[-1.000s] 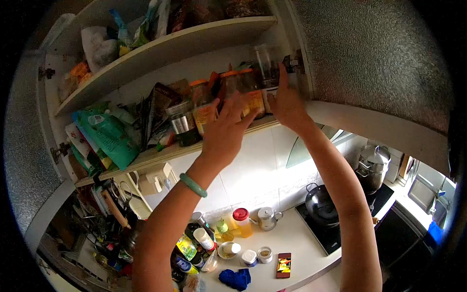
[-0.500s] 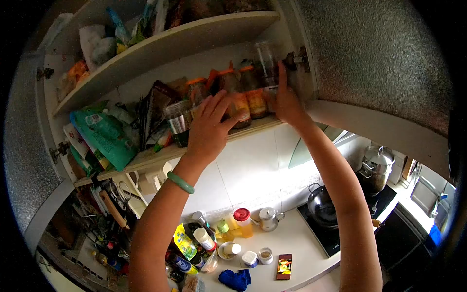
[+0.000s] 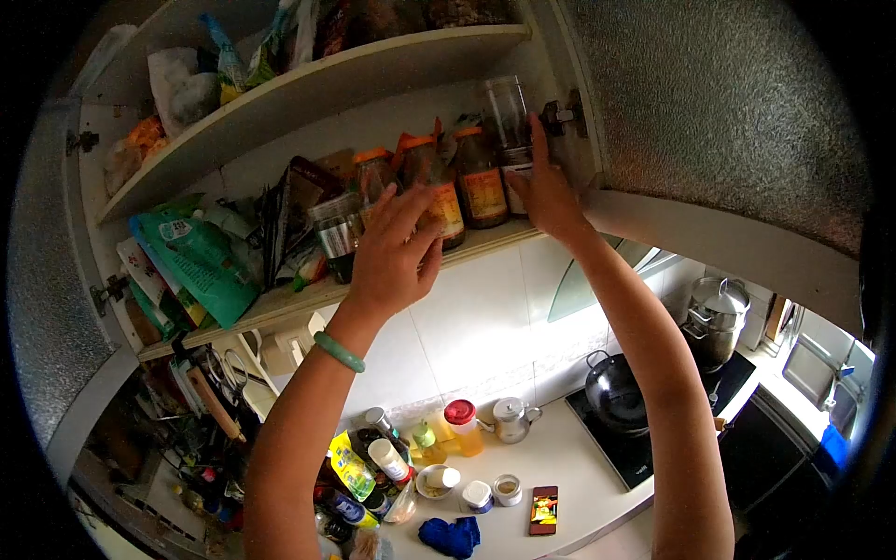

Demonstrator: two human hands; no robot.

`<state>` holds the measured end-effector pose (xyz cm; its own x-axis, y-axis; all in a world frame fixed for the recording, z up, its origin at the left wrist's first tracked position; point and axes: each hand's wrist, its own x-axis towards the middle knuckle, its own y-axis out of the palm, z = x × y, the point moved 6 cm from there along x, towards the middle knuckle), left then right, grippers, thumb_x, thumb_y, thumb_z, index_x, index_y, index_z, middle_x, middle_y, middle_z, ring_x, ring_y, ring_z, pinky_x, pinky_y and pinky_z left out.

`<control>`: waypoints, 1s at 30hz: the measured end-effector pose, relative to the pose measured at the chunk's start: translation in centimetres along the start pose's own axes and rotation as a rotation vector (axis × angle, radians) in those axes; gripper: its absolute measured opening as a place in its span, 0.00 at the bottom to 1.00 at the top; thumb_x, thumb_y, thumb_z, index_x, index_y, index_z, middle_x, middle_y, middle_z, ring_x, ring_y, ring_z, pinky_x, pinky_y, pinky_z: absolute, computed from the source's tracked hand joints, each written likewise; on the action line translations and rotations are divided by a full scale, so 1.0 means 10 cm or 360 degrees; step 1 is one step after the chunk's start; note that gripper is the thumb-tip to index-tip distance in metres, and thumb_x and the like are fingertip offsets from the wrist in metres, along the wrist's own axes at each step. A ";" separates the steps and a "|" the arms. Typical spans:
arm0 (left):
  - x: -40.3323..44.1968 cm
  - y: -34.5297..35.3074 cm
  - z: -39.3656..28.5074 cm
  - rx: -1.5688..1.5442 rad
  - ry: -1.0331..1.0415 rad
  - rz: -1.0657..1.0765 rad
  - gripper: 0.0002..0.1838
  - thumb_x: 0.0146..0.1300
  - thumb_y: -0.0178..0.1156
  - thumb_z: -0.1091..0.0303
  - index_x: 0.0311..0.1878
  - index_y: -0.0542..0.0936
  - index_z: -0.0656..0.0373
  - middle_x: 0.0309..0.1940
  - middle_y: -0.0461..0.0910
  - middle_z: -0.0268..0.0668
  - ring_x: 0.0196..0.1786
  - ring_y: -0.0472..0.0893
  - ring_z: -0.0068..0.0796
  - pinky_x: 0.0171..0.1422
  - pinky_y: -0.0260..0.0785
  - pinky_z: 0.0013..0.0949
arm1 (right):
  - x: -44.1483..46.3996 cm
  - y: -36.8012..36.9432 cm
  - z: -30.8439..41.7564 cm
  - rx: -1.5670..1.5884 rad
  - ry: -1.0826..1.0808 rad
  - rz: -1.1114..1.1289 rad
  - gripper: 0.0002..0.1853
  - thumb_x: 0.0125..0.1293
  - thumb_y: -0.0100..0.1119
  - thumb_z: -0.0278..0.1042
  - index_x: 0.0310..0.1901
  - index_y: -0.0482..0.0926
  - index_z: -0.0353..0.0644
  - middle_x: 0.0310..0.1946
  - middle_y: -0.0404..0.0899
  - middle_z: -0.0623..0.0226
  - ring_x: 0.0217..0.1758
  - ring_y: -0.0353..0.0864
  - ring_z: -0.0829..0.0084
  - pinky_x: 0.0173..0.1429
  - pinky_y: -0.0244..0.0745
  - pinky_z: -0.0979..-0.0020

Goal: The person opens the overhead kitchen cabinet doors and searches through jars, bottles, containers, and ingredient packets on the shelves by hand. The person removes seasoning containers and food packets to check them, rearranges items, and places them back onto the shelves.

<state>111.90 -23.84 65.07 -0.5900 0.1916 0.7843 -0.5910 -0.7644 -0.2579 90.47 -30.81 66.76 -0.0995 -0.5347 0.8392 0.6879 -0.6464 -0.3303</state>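
In the open wall cupboard, my left hand (image 3: 397, 252) is raised with fingers spread and slightly blurred before a row of glass jars. Behind its fingers stand an orange-lidded jar (image 3: 374, 168) and another with an orange label (image 3: 449, 217); whether the fingertips touch them I cannot tell. A third orange-lidded jar (image 3: 483, 194) stands further right. My right hand (image 3: 553, 201) is at the row's right end, its thumb across the front of a glass jar (image 3: 516, 191) and its index finger stretched up beside the clear jar (image 3: 507, 112) above. Its other fingers are hidden.
A green pouch (image 3: 196, 261) and a dark-lidded jar (image 3: 338, 233) share the shelf. Frosted door (image 3: 728, 103) hangs open at right. Below, the counter (image 3: 513, 467) holds bottles, a metal teapot (image 3: 511, 420), a phone (image 3: 544, 511) and a blue cloth (image 3: 450, 537); a wok (image 3: 616, 397) sits on the hob.
My left hand has drawn slightly left and down, its thumb coming away from the jars. An orange-lidded jar near it has shifted slightly left. My right hand stays by the end jar.
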 end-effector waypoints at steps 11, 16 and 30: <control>1.03 0.34 0.06 0.0629 -0.0268 0.0378 0.21 0.60 0.58 0.61 0.57 0.76 0.55 0.62 0.69 0.43 0.65 0.67 0.42 0.74 0.46 0.57 | 0.01 0.00 -0.01 -0.0167 0.0017 -0.0237 0.47 0.66 0.54 0.47 0.73 0.31 0.48 0.48 0.76 0.36 0.50 0.78 0.43 0.54 0.73 0.51; 1.41 0.65 0.23 0.0730 -0.0364 0.1072 0.20 0.61 0.56 0.60 0.55 0.77 0.54 0.58 0.73 0.44 0.63 0.70 0.44 0.72 0.44 0.63 | 0.12 -0.04 0.07 -0.0087 0.0073 -0.0322 0.47 0.65 0.55 0.52 0.73 0.34 0.46 0.41 0.77 0.36 0.42 0.79 0.40 0.46 0.74 0.49; 1.30 0.78 0.55 0.0537 -0.0673 0.1065 0.20 0.56 0.65 0.64 0.52 0.77 0.56 0.49 0.80 0.42 0.56 0.77 0.45 0.64 0.44 0.78 | 0.04 -0.08 0.30 -0.0348 -0.0084 -0.0552 0.42 0.68 0.52 0.48 0.73 0.37 0.52 0.58 0.60 0.38 0.51 0.74 0.40 0.51 0.75 0.52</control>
<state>102.70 -30.72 76.36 -0.4619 -0.5587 0.6888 0.0428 -0.7898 -0.6119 92.04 -28.86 68.72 -0.2578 -0.2400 0.9359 0.4506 -0.8868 -0.1033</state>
